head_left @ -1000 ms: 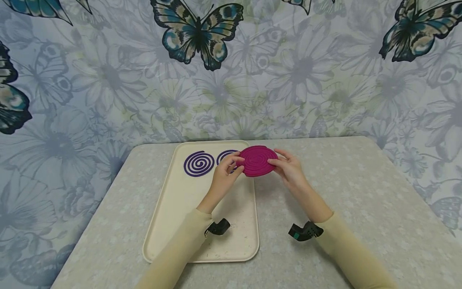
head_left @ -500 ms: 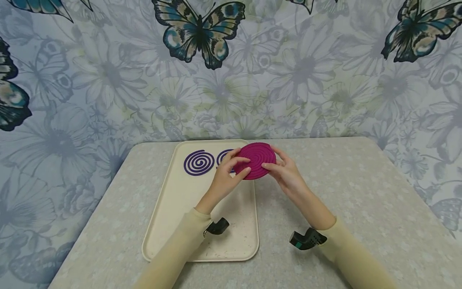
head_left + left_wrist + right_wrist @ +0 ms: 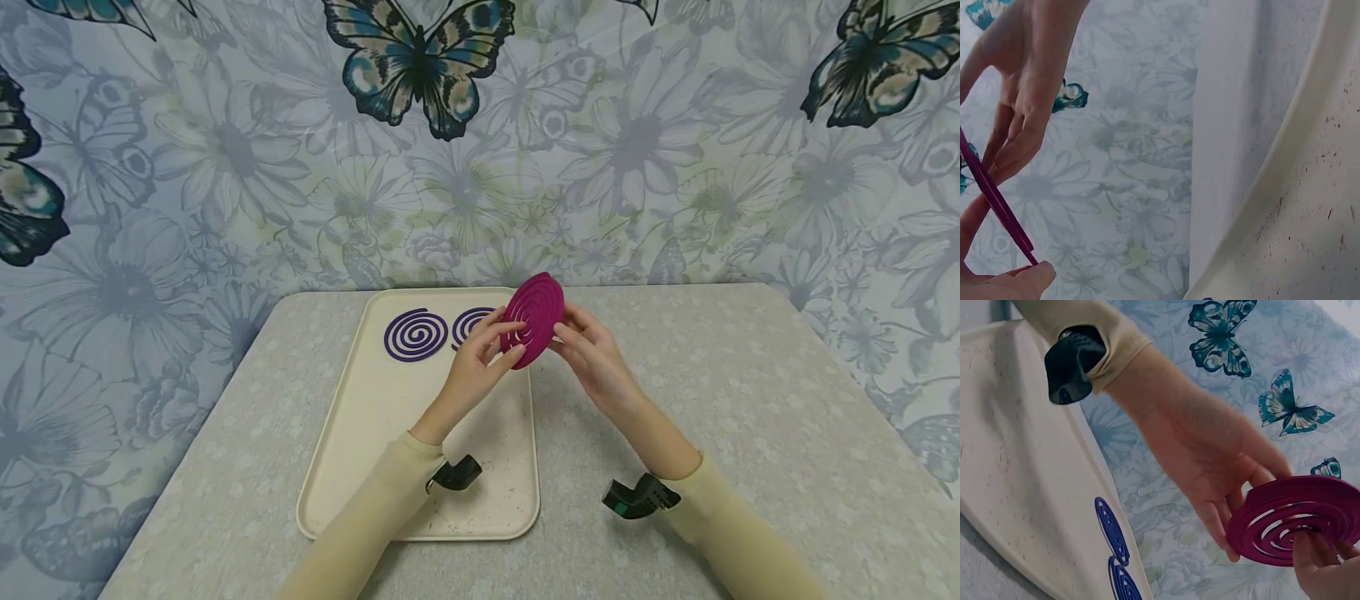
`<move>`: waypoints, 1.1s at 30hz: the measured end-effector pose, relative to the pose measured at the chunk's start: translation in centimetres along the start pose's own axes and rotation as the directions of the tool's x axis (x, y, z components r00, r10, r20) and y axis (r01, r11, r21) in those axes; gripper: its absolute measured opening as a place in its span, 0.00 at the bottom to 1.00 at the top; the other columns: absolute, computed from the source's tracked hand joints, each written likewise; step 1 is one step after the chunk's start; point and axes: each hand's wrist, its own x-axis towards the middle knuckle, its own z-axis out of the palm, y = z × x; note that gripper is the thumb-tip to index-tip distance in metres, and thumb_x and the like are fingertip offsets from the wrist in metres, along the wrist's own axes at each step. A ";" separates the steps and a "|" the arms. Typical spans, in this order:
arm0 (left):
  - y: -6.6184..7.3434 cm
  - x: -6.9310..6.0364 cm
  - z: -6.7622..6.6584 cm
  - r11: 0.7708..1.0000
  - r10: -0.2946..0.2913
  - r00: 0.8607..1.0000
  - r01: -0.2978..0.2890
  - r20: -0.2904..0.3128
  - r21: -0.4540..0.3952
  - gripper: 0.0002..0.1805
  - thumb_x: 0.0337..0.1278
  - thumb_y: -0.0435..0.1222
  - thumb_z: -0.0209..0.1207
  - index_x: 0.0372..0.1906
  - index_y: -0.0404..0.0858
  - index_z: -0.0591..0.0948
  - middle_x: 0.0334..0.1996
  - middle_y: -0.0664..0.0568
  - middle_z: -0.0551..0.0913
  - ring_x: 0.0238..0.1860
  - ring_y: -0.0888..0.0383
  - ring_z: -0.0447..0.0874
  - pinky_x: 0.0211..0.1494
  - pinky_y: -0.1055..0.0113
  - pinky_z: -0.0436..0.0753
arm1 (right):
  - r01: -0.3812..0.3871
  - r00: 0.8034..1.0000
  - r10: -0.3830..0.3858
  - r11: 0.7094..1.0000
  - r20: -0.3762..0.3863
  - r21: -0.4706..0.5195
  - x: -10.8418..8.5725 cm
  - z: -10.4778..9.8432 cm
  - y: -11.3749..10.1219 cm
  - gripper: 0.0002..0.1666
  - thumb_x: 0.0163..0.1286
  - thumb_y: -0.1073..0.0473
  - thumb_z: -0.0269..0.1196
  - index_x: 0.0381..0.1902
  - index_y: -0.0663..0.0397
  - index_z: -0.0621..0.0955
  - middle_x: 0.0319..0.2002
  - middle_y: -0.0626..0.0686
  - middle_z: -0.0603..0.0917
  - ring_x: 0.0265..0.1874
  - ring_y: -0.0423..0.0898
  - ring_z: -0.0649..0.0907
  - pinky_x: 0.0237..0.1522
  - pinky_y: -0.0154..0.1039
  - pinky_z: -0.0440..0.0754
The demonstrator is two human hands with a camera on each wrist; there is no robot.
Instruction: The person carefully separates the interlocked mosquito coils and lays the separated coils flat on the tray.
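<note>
L hand (image 3: 471, 365) & R hand (image 3: 600, 362) both hold a pink spiral (image 3: 546, 312), tilted up in the air nr far R corner of cream tray (image 3: 405, 408), gaps showing btwn its rings. L fingers & thumb are on its L side, one fingertip nr centre; R fingers & thumb grip R edge, partly hidden. Tray's on grey table (image 3: 735, 392) w/ 2 purple spirals (image 3: 416, 335) at far end, R one partly behind L hand

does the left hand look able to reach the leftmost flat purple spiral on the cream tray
Probably yes: nothing covers that purple spiral, though the left hand holds the magenta spiral disc.
</note>
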 end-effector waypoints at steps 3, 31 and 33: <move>0.2 -0.1 0.1 0.998 -0.006 1.000 0.007 0.016 -0.055 0.21 0.63 0.30 0.56 0.61 0.32 0.74 0.73 0.43 0.56 0.75 0.49 0.52 0.71 0.52 0.64 | 0.045 0.998 -0.042 0.994 0.039 -0.096 0.0 -0.1 0.3 0.33 0.72 0.65 0.50 0.72 0.62 0.55 0.57 0.45 0.72 0.53 0.36 0.77 0.55 0.29 0.78; 0.8 -0.7 0.2 0.979 0.052 0.999 -0.048 -0.013 0.199 0.33 0.48 0.42 0.70 0.63 0.46 0.75 0.71 0.49 0.61 0.73 0.50 0.54 0.71 0.41 0.61 | 0.221 0.967 -0.177 0.940 0.182 -0.259 0.4 -0.5 1.4 0.54 0.57 0.79 0.62 0.75 0.58 0.48 0.60 0.49 0.68 0.54 0.39 0.76 0.51 0.34 0.82; 0.9 -0.7 0.2 0.977 0.073 0.997 -0.068 -0.016 0.200 0.32 0.47 0.38 0.70 0.62 0.44 0.76 0.69 0.48 0.63 0.72 0.50 0.57 0.71 0.42 0.62 | 0.240 0.964 -0.194 0.931 0.184 -0.277 0.4 -0.5 1.5 0.54 0.56 0.78 0.64 0.74 0.58 0.49 0.59 0.48 0.69 0.53 0.39 0.77 0.50 0.34 0.83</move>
